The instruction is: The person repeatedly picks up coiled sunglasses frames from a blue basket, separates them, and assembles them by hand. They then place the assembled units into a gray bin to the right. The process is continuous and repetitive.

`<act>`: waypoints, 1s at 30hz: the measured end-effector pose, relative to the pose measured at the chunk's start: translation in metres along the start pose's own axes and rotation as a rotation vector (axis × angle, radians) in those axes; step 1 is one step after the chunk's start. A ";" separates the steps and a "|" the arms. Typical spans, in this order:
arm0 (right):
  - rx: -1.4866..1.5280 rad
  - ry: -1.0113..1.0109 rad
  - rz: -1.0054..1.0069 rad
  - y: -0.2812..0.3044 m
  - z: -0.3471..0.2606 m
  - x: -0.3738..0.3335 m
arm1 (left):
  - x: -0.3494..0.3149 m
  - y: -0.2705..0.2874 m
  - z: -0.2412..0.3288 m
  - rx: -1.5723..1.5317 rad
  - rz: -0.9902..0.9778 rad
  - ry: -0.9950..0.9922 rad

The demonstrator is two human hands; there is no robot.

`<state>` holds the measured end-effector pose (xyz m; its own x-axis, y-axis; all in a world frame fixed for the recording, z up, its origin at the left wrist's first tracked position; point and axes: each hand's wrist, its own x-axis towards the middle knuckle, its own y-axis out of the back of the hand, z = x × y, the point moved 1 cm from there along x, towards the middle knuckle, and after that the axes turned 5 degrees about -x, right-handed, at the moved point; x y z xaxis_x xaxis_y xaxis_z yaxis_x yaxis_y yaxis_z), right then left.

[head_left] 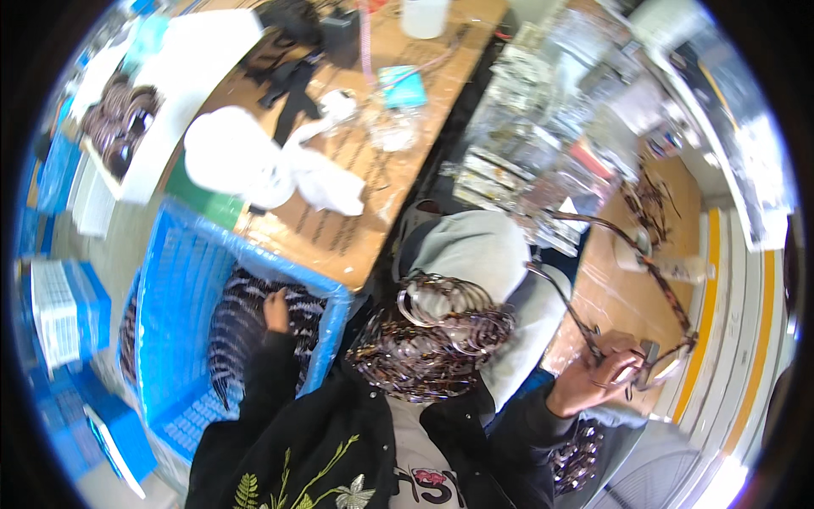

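My right hand, at the right, is closed on a pair of tortoiseshell eyeglasses. The pair's two long temples reach up and left from my fingers, and its rims lie beside my fingertips. At the left, my left hand is down in a blue plastic basket, at a stack of dark brown glossy frames. Most of its fingers are hidden, so its grip does not show. On my lap lies a heap of shiny brown frames, tangled together.
A cardboard-covered table ahead bears white wrapped bundles. To its right, clear plastic packets are piled up. More brown pieces lie on the right-hand bench. A white box of brown rings stands at far left.
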<state>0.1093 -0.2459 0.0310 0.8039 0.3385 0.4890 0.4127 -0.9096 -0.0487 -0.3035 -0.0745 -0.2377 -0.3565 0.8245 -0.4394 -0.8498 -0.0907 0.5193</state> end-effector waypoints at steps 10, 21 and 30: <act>-0.078 0.097 -0.088 -0.020 0.006 -0.024 | -0.237 0.012 0.125 0.231 -0.662 -1.192; 0.212 -0.210 0.076 0.012 0.024 -0.027 | -0.254 -0.011 0.141 0.316 -0.404 -1.203; 0.322 -0.188 0.112 0.010 0.013 0.003 | -0.254 -0.029 0.197 0.381 -0.306 -1.260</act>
<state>0.1218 -0.2503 0.0206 0.9038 0.3066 0.2987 0.4070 -0.8315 -0.3780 -0.1118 -0.1712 0.0037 0.5969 0.7496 0.2860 -0.5973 0.1771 0.7822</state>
